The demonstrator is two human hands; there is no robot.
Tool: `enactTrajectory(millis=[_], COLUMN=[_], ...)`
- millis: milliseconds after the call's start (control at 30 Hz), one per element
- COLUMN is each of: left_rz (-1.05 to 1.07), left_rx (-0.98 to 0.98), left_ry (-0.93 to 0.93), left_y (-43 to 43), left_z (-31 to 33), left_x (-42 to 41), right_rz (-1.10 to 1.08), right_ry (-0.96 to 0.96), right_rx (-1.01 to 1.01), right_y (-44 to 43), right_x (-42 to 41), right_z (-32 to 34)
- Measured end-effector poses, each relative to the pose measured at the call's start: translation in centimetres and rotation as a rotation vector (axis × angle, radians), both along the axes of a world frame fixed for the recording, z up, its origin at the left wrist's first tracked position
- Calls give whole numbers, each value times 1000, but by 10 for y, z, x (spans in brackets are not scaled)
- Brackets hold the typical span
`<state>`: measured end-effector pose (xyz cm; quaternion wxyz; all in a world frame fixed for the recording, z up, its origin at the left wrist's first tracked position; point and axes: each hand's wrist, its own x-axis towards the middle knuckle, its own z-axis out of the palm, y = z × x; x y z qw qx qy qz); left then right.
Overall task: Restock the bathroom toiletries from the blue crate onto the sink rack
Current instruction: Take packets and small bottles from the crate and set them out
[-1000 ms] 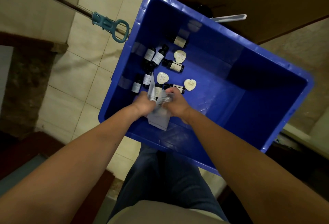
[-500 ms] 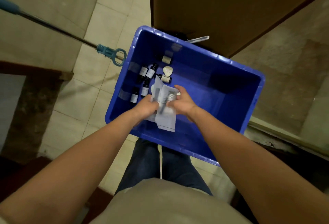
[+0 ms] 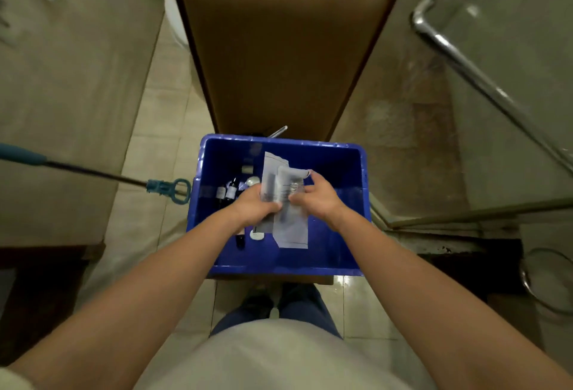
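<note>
The blue crate [image 3: 338, 203] sits on the floor in front of my legs. Above it I hold a small stack of flat pale sachets [image 3: 286, 203]. My left hand [image 3: 255, 208] grips their left edge with curled fingers. My right hand [image 3: 316, 197] pinches their right side. Several small dark bottles with white labels [image 3: 228, 192] lie in the crate's left part, and a pale soap [image 3: 256, 236] shows below my left hand. The sink rack is not in view.
A brown padded panel [image 3: 279, 48] rises just behind the crate. A blue-ended mop handle [image 3: 167, 187] reaches in from the left, touching the crate's side. A glass shower door with a chrome bar [image 3: 465, 60] stands at the right. Tiled floor surrounds the crate.
My hands have lifted the sachets up out of the crate, and my head has risen, so the crate looks smaller and farther below.
</note>
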<state>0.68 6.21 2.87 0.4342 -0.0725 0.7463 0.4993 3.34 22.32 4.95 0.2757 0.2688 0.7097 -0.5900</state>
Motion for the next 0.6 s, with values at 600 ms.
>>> enactTrajectory(millis=[600], left_rz=[-369], left_rx=[169], left_ry=[247], left_y=[99], left_z=[101], left_x=[30], right_rz=[-503], right_ry=[323], right_rx=[514], right_y=[85], right_x=[99], right_z=[117])
